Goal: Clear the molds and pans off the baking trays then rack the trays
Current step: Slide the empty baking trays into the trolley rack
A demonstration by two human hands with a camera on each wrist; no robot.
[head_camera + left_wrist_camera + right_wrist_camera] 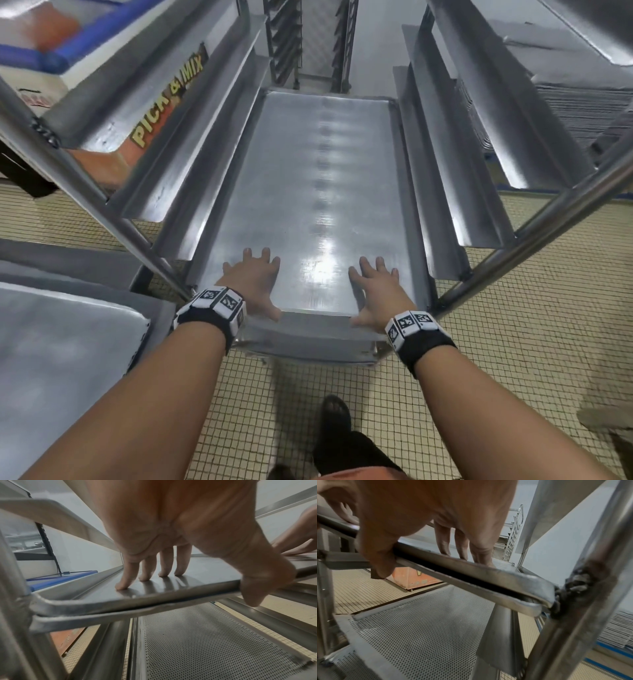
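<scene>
A bare silver baking tray (308,171) lies on the side rails of a steel rack (212,144), nearly all the way in. My left hand (251,277) rests on its near left part with straight fingers (149,569) pressing on the surface and the thumb over the front rim. My right hand (376,284) lies the same way at the near right, its fingers (443,543) on top and its thumb across the rim (479,572). A second rim (102,616) shows right under this tray. Lower down sits a perforated tray (205,642).
Another flat tray (61,359) lies at the lower left. An orange "PICK & MIX" box (164,113) stands left of the rack, a pile of trays (582,113) to the right, a second rack (308,41) behind. Rack posts (534,240) flank my arms; tiled floor below.
</scene>
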